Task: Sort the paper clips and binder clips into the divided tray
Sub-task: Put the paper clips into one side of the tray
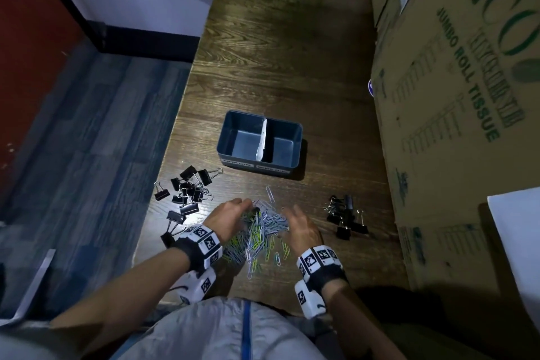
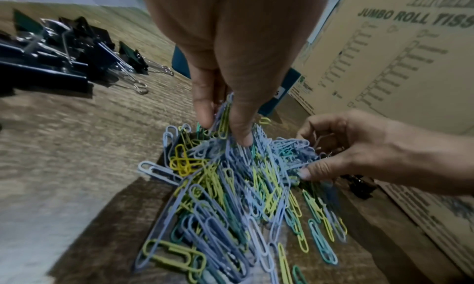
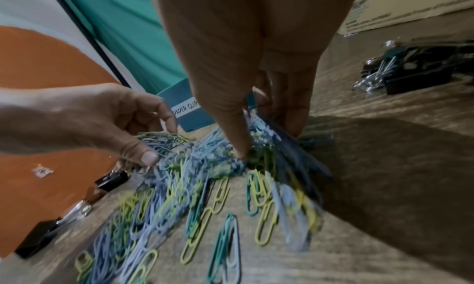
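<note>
Lying scattered near the worktop's (image 1: 292, 38) left edge: a loose group of black binder clips (image 1: 187, 193), wire handles pointing every way. Digging into the left side of the paper clip pile (image 1: 260, 231): the left hand (image 1: 230, 216), thumb and fingers (image 2: 202, 110) pinching a bunch of paper clips, fingertips aimed away from the body. Sprawling between the wrists: the pile itself, blue, yellow and green, its long axis running from the near edge toward the tray, most clips lying roughly along that line. Closing on the pile's right side: the right hand (image 1: 301, 228), thumb and curled fingers (image 3: 292, 106) gripping a cluster of clips. Sitting beyond the pile, well apart from both hands: the blue divided tray (image 1: 233, 137), long side facing the person, white divider (image 1: 263, 140) running front to back. Resting just right of the right hand: a smaller heap of binder clips (image 1: 347, 216). Crowding the right edge: a cardboard box (image 1: 453, 96), leaving open wood only beyond the tray.
</note>
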`<action>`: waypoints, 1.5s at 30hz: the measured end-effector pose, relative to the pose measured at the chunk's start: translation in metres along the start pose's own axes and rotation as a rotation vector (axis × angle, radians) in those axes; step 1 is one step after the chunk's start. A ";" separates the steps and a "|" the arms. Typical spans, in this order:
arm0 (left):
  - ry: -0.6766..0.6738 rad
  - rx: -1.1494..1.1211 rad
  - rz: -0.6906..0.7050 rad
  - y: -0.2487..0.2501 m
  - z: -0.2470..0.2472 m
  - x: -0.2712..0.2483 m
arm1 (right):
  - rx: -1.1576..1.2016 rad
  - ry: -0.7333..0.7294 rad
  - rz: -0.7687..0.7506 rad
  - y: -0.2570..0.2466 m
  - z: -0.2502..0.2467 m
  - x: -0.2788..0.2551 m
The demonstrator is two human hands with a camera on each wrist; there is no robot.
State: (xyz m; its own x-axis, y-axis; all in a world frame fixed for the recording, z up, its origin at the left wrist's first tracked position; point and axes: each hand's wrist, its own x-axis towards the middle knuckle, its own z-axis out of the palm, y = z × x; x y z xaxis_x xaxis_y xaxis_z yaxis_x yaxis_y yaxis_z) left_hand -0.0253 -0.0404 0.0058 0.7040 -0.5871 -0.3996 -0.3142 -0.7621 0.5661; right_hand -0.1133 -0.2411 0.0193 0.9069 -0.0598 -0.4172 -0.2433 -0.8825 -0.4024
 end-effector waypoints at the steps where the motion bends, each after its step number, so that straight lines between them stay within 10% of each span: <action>1: 0.005 -0.021 0.004 0.000 -0.003 -0.001 | 0.024 0.004 0.007 0.001 -0.004 -0.002; 23: 0.403 -0.166 0.011 0.038 -0.160 0.043 | 0.019 0.055 0.007 -0.001 0.009 0.003; 33: 0.473 -0.109 0.030 0.011 -0.115 0.046 | 0.061 -0.039 0.056 -0.022 -0.042 0.010; 41: -0.103 0.152 -0.079 -0.010 -0.006 -0.004 | 0.222 0.128 -0.119 -0.073 -0.126 0.020; 45: -0.088 0.273 -0.034 -0.010 0.022 -0.018 | 0.254 0.249 -0.205 -0.100 -0.154 0.051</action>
State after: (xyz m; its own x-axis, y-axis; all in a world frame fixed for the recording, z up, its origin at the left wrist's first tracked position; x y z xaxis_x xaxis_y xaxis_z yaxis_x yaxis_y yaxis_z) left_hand -0.0492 -0.0284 -0.0082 0.6630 -0.5719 -0.4831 -0.4591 -0.8203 0.3410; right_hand 0.0107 -0.2277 0.1640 0.9934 -0.0331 -0.1102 -0.0979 -0.7464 -0.6583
